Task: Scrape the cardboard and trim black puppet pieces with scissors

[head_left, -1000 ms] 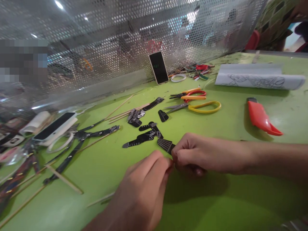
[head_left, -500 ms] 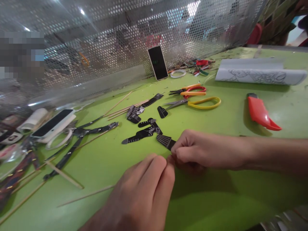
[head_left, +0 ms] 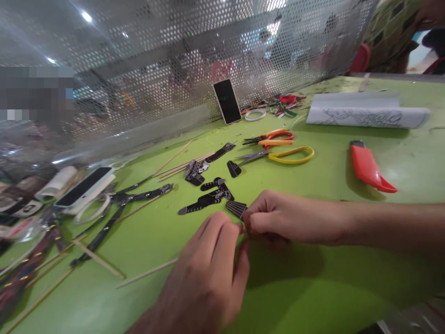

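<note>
My left hand (head_left: 208, 264) is closed in a pinch at the lower middle, with a thin wooden stick (head_left: 148, 272) running out from under it to the left. Its fingertips meet those of my right hand (head_left: 271, 217), whose fingers are curled shut; what they grip is hidden. A black piece with white stripes (head_left: 236, 208) reaches up to the right knuckles, its end covered. Just beyond lie black cut-out figure parts: a jointed, leg-like piece (head_left: 212, 197), a head-like piece (head_left: 196, 172), a strip (head_left: 221, 151) and a small rounded piece (head_left: 234, 169).
Yellow-handled scissors (head_left: 290, 155) and orange-and-red-handled tools (head_left: 274, 139) lie beyond. A red-handled cutter (head_left: 371, 167), rolled paper (head_left: 365, 111), a standing phone (head_left: 227, 100) and a tape roll (head_left: 255, 115) are farther out. At left are a jointed black figure (head_left: 120, 199), sticks and a white device (head_left: 85, 188).
The wooden stick has slid right, under my left hand, so less of it shows. My left fingers have shifted slightly and the thumb stands a little apart. The view has tilted slightly.
</note>
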Tool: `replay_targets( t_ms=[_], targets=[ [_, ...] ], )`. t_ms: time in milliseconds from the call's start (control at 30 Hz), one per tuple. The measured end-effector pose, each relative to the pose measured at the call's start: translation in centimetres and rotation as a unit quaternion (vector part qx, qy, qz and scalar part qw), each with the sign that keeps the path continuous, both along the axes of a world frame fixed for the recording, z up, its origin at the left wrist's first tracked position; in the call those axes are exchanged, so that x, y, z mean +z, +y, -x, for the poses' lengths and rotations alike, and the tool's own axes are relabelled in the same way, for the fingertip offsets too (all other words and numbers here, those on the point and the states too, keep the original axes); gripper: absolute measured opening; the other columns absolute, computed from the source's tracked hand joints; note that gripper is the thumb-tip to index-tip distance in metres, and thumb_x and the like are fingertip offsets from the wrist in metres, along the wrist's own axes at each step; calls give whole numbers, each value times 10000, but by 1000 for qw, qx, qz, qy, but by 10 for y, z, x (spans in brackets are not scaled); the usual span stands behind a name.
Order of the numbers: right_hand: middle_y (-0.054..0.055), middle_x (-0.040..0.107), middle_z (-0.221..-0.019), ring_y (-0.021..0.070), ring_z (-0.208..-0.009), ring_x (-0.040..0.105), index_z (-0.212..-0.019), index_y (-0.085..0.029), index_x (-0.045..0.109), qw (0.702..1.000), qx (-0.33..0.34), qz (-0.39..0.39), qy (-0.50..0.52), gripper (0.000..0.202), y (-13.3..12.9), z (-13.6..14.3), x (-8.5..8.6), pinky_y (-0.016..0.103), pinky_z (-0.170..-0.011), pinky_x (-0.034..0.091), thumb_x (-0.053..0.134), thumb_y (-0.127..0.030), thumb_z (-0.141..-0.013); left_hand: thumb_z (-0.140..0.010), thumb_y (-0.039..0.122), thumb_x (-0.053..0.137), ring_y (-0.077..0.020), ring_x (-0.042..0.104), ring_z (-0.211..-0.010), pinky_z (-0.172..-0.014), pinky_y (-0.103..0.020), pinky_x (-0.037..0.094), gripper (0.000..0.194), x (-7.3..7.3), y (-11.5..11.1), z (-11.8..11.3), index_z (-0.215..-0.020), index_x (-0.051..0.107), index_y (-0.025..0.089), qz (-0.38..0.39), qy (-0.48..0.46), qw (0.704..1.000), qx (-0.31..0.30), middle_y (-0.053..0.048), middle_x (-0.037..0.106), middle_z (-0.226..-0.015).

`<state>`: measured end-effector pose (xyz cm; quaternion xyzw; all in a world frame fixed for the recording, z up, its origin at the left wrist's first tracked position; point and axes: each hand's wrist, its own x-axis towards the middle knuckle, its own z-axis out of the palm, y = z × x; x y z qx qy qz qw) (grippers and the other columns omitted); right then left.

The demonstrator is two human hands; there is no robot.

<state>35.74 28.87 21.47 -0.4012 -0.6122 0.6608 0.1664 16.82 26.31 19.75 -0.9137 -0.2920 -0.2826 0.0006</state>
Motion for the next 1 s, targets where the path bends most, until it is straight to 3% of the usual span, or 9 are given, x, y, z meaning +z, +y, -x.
replay_targets(
  t_ms=[433, 800, 1000],
  targets=[
    [-58, 400, -525, 58, -483, 405, -562, -160, 449, 1000, 9, 5, 24, 204, 1, -1, 1, 183, -462, 334, 441, -158, -766, -895, 7, 414, -125, 445, -705, -616, -269, 395, 179, -1, 8, 4, -897, 547, 128, 160, -86, 982, -58, -28, 486, -787],
    [-46, 429, -539, 56, -471, 416, -574, -146, 482, 998, 3, 27, 51, 206, 2, 0, 2, 179, -457, 357, 430, -139, -773, -903, 1, 418, -118, 450, -724, -624, -267, 377, 183, -3, 13, 7, -939, 535, 137, 186, -95, 975, -79, -26, 495, -821],
    [-46, 439, -549, 60, -487, 414, -576, -156, 466, 1000, 8, -8, 13, 213, 2, -2, 2, 185, -463, 338, 424, -148, -786, -922, 45, 404, -128, 447, -688, -609, -265, 388, 167, 1, 11, 6, -885, 552, 115, 159, -40, 986, -37, -36, 500, -777]
  ],
)
